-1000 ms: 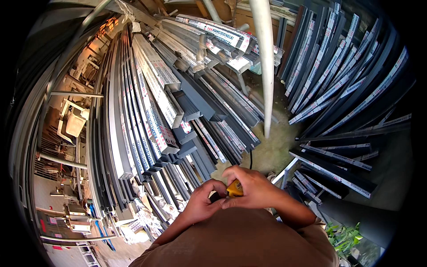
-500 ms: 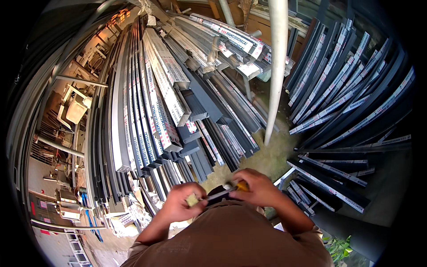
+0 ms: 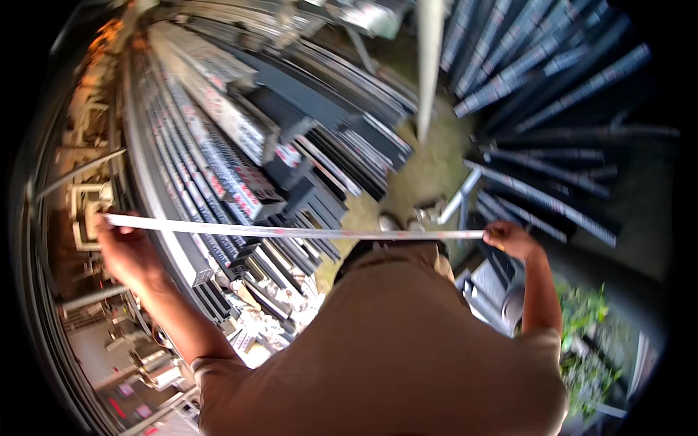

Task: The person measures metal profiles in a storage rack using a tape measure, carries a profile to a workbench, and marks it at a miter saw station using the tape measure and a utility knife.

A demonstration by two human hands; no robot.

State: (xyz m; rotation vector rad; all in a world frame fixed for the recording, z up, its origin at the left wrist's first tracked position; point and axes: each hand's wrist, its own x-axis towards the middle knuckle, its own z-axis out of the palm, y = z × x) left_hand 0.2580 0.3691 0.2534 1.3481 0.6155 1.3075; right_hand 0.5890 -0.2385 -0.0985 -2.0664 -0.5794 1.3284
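Head view: long, narrow, whitish tape blade stretched straight between hands, from nine to three o'clock. Left hand grasps one end at nine o'clock; right hand grasps other end at three o'clock. Silver-grey long profiles stacked toward ten o'clock, dark long profiles fanned toward two.

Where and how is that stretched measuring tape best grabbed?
Probably pinch the measuring tape mid-span by its flat faces, from the side away from the brown shirt: the strip is long, narrow and nearly straight, and the left hand and right hand hold its ends.
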